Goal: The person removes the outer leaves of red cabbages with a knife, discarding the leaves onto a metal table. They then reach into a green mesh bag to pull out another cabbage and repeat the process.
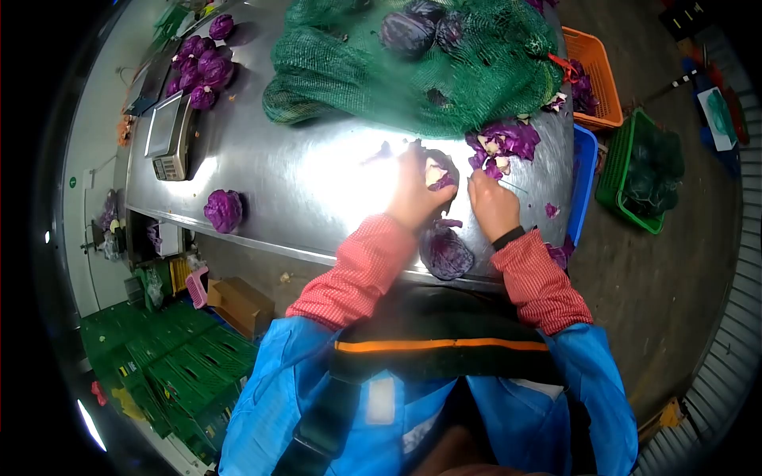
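My left hand [414, 194] is wrapped round a red cabbage [441, 168], with its pale cut stem end facing up and to the right. Just right of it, my right hand [495, 208] is closed, fingertips pressed together near some torn purple leaves; what it grips, if anything, is hidden. Past those fingers lies a heap of trimmed cabbage leaves [512, 141] with pale stem pieces. A loose outer leaf [447, 252] rests near the table's front edge, between my forearms.
A green net sack [349, 75] with cabbages lies across the back of the metal table [294, 170]. To the left are a scale [168, 143], a single cabbage [223, 211] and a cabbage pile [214, 70]. Orange [607, 79], blue [586, 170] and green [627, 198] crates stand right.
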`<state>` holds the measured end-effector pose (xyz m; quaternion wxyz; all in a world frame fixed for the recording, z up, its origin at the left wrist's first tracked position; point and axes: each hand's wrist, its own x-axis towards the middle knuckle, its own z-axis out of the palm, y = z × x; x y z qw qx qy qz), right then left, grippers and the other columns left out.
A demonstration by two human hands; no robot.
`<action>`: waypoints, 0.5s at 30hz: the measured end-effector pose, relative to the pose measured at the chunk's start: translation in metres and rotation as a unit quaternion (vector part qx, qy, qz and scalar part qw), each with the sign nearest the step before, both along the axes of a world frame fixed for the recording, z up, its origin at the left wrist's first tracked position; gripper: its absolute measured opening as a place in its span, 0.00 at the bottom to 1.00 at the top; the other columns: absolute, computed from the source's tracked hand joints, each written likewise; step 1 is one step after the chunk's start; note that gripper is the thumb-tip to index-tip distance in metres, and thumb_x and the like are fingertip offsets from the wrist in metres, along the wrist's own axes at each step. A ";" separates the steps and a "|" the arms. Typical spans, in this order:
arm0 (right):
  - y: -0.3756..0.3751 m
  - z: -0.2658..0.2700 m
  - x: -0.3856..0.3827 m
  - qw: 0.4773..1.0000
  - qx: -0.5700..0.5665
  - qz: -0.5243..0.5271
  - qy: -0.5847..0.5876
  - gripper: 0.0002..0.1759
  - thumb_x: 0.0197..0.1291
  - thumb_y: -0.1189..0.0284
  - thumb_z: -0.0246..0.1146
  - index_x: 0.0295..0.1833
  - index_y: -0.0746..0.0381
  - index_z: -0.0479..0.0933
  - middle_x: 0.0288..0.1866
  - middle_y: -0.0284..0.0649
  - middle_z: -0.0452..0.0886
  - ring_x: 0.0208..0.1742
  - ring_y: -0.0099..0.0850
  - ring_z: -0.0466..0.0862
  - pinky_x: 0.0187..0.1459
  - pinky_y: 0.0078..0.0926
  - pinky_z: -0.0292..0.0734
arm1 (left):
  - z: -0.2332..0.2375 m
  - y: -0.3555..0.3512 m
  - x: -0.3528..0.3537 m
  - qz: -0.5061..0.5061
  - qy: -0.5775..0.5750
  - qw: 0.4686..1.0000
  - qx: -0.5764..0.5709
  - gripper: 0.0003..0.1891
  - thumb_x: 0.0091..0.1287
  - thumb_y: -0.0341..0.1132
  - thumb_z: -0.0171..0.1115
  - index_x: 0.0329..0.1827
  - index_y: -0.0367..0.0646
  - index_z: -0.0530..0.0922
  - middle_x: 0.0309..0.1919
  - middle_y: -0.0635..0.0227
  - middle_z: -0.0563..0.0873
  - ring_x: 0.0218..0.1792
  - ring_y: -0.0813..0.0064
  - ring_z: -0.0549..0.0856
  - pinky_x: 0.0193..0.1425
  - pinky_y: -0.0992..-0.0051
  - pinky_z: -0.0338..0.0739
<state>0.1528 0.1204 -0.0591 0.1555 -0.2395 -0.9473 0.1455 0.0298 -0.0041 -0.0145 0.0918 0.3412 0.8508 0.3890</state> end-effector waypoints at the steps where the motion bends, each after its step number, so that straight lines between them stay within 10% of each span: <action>1: 0.007 0.001 -0.005 1.000 -0.015 -0.021 0.003 0.09 0.67 0.66 0.55 0.37 0.60 0.74 0.23 0.40 0.81 0.21 0.41 0.83 0.23 0.39 0.78 | -0.002 -0.001 0.001 -0.008 0.014 1.000 0.006 0.49 0.44 0.44 0.77 0.70 0.34 0.62 0.50 0.45 0.72 0.50 0.49 0.77 0.54 0.61 0.76; 4: 0.043 0.019 -0.010 0.976 -0.206 -0.069 -0.035 0.16 0.69 0.59 0.54 0.49 0.61 0.77 0.28 0.45 0.85 0.25 0.47 0.84 0.30 0.43 0.79 | 0.002 -0.007 0.003 -0.056 0.111 0.992 -0.008 0.50 0.43 0.43 0.78 0.70 0.33 0.62 0.49 0.45 0.72 0.49 0.49 0.77 0.53 0.60 0.76; 8: 0.007 0.044 -0.028 0.968 -0.251 -0.005 0.022 0.30 0.56 0.49 0.66 0.58 0.58 0.74 0.25 0.49 0.82 0.29 0.50 0.84 0.32 0.42 0.77 | 0.004 -0.005 0.000 -0.056 -0.035 0.996 0.055 0.51 0.43 0.38 0.78 0.72 0.34 0.58 0.56 0.46 0.69 0.56 0.49 0.72 0.60 0.60 0.71; 11: 0.012 0.042 -0.037 0.921 -0.390 -0.004 -0.003 0.23 0.57 0.54 0.67 0.42 0.63 0.73 0.28 0.51 0.82 0.32 0.50 0.84 0.31 0.42 0.76 | 0.007 -0.011 -0.007 -0.101 -0.148 0.983 0.039 0.56 0.43 0.29 0.78 0.74 0.32 0.51 0.70 0.46 0.60 0.74 0.53 0.61 0.75 0.64 0.61; 15: 0.008 0.037 -0.041 0.911 -0.397 0.083 0.070 0.15 0.58 0.67 0.66 0.37 0.65 0.70 0.28 0.46 0.80 0.29 0.37 0.82 0.31 0.35 0.74 | -0.016 -0.024 -0.017 -0.146 -0.112 0.980 0.072 0.55 0.40 0.34 0.80 0.73 0.33 0.57 0.67 0.43 0.65 0.70 0.47 0.64 0.75 0.61 0.60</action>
